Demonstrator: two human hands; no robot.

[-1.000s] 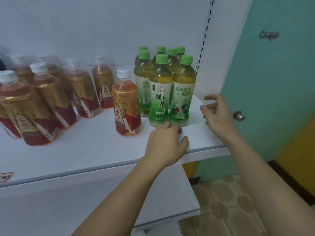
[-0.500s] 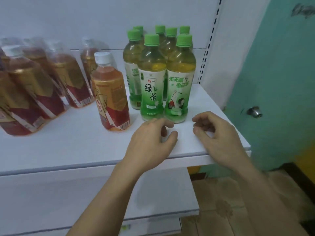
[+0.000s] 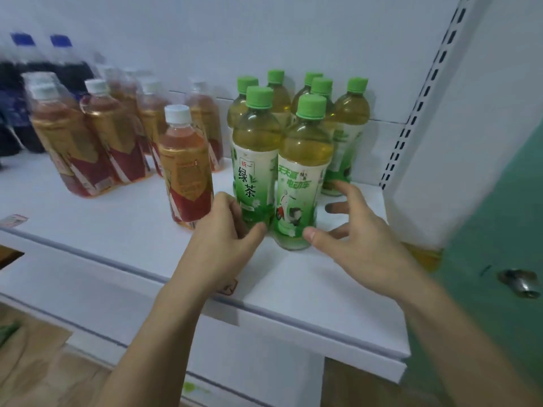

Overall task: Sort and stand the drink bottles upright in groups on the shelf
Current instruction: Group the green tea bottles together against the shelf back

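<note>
On the white shelf (image 3: 117, 239), red tea bottles (image 3: 97, 142) crowd the left; one red bottle (image 3: 186, 168) stands just beside the green tea bottles (image 3: 296, 160), grouped upright at right; left hand (image 3: 219, 245) grips a front green bottle; right hand (image 3: 361, 242), fingers spread, touches its neighbour.

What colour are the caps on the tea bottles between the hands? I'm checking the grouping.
Green caps, clearest in the head view.
</note>
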